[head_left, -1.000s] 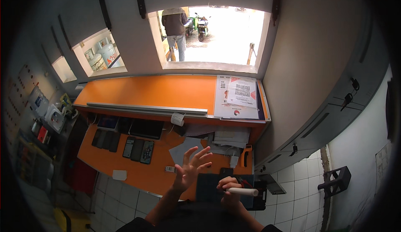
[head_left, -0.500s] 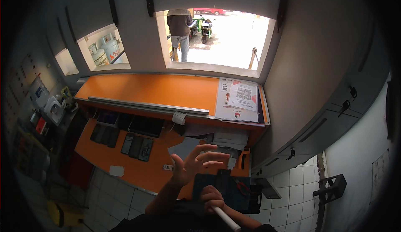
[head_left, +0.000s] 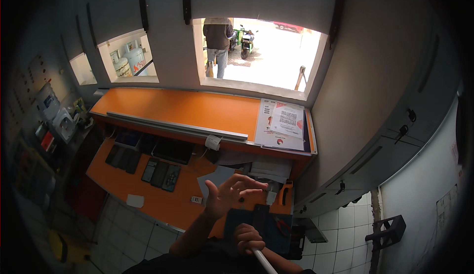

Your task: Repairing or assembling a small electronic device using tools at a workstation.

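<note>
The left hand is raised palm-up with fingers loosely spread, grasping nothing, above the orange work surface, while the right hand is clenched around a slim white rod just over a dark blue mat bearing red-handled pliers.

Left hand raised with fingers spread over orange bench, right hand gripping white rod, dark blue mat beneath
</note>
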Motion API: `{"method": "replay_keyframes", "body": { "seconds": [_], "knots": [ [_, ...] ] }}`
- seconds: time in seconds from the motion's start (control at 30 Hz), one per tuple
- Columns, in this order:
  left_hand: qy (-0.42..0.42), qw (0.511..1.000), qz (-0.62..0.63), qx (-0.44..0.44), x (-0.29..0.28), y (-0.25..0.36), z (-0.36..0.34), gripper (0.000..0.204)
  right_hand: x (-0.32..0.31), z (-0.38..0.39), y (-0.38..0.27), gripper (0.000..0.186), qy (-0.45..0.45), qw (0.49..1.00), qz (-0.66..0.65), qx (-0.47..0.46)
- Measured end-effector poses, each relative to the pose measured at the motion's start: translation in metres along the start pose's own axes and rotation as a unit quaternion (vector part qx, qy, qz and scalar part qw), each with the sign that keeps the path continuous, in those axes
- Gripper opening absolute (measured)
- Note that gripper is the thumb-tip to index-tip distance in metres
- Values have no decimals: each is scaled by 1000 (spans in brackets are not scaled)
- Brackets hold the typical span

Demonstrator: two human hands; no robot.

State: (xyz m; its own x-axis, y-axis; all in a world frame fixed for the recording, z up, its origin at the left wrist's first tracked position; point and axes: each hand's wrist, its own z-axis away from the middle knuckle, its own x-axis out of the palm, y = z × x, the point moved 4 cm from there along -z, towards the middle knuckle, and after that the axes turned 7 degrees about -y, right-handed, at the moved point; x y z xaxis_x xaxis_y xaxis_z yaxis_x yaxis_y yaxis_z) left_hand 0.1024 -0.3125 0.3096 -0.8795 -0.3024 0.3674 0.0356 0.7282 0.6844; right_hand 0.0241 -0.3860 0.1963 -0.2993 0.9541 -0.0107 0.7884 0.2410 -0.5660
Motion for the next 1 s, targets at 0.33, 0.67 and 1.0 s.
{"method": "replay_keyframes", "body": {
  "seconds": [0.33, 0.67, 1.0],
  "knots": [
    [5, 999, -19, 46, 6, 11, 3, 100, 23, -11, 4, 24, 11, 946, 8, 324],
    [-8, 959, -275, -74, 4, 6, 15, 89, 15, 7, 31, 24, -21, 942, -10, 333],
    [-36, 926, -338, -165, 10, -37, 60, 42, -10, 43, 40, 25, 33, 947, 115, 296]
  ]
}}
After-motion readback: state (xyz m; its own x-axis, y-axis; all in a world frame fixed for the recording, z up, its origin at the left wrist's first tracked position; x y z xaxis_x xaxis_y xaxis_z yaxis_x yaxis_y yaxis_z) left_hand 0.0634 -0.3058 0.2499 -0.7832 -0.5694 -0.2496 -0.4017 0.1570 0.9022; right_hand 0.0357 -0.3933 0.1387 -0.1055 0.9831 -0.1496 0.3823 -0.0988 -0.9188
